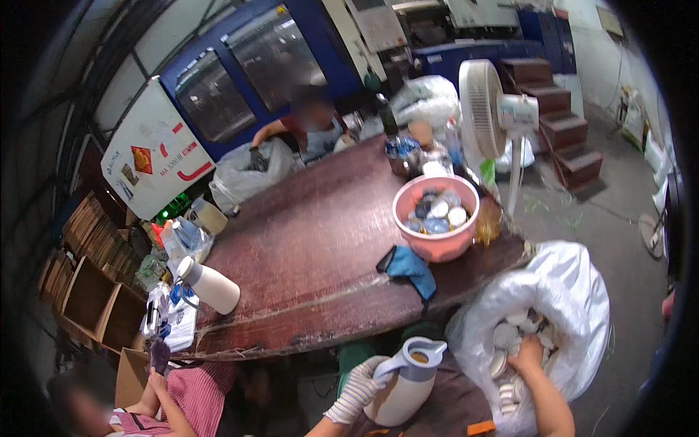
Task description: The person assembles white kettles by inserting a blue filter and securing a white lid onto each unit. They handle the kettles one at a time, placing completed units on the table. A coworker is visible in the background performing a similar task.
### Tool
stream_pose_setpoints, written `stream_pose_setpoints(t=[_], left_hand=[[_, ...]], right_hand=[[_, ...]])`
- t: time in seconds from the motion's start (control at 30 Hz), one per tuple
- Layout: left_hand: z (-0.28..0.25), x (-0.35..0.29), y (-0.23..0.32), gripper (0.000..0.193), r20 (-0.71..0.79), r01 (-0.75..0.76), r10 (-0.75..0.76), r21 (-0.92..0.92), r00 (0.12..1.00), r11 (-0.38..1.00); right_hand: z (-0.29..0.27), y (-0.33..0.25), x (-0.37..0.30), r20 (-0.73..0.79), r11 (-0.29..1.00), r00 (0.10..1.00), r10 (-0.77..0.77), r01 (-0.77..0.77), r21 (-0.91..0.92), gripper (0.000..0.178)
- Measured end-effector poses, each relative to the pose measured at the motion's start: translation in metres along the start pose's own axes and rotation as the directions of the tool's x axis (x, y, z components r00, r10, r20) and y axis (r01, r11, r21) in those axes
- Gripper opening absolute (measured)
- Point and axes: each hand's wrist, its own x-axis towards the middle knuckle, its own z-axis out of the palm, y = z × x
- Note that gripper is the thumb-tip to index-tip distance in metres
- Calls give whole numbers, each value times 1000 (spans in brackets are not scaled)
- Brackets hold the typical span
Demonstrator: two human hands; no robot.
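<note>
My left hand (362,387), in a white and grey striped glove, is closed round the handle of a cream jug (405,395). The jug has a blue-grey collar and spout, its open top faces up, and it stands slightly tilted over my lap. My bare right hand (528,352) reaches into a clear plastic-lined bag (582,320) among several white round lids (505,336). Its fingertips are partly buried in them, so I cannot tell whether they grip one. An orange piece (480,427) lies below the bag.
On the dark red table (313,218) are a pink basin (437,246) of round parts, a blue cloth (409,269) and another cream jug (211,285). A white fan (482,109) stands behind. One person (313,124) sits across the table, another (175,404) at lower left.
</note>
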Motion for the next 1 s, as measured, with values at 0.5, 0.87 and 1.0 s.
stream_pose_setpoints(t=[0.5, 0.87, 1.0], left_hand=[[5, -42, 11, 41, 70, -8, 0, 111, 998, 994], [-15, -43, -12, 41, 91, -121, 98, 293, 991, 948], [-32, -50, 3, 44, 174, 0, -39, 216, 984, 976]], right_hand=[[-133, -244, -59, -394, 638, 719, -573, 693, 337, 55], [-141, -281, -44, 87, 603, 627, -774, 688, 405, 76], [-139, -295, -40, 194, 578, 557, -807, 682, 447, 76]])
